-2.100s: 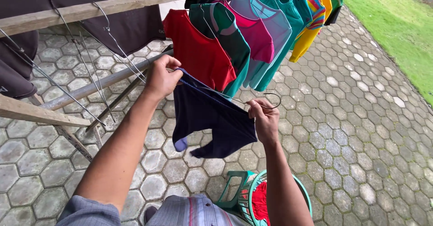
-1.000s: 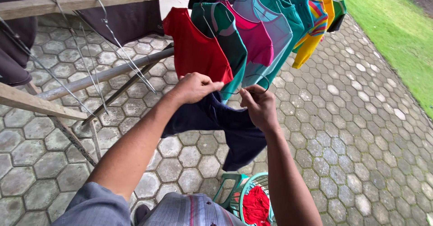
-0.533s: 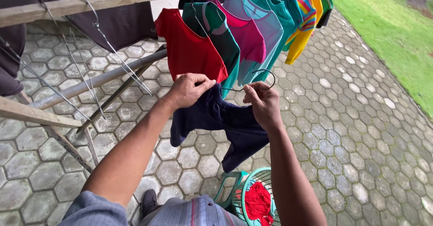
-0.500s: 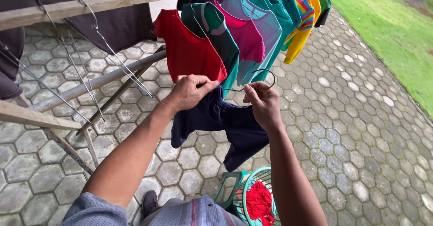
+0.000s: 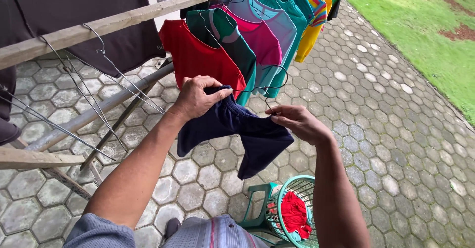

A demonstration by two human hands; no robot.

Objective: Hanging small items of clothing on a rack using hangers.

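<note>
View from a head cam, looking down past two bare forearms onto grey hexagon paving. At centre hangs a small navy garment (image 5: 232, 129), held between both hands. The left hand (image 5: 197, 98), at approx. 10 o'clock from the garment's middle, is closed around one top corner, fabric bunched under thumb and fingers. The right hand (image 5: 298, 123), at approx. 3 o'clock, pinches the other top edge with fingertips, palm half open. A thin wire hanger (image 5: 269, 87) runs through the garment's top; its hook stands up at 12 o'clock, between the hands.

Handling, as a guess: cloth looks soft, limp and light, poss. damp, sagging between the two grips. It would fold or slide off thin wire easily. The firmest hold is prob. the hanger wire just below the hook, w/ the other hand on a top seam.

At 12 o'clock, a wooden rail (image 5: 99, 27) carries a red shirt (image 5: 200, 57), touching a row of green, pink, teal and yellow shirts. At 6 o'clock, a teal laundry basket (image 5: 297, 203) holds red cloth.
</note>
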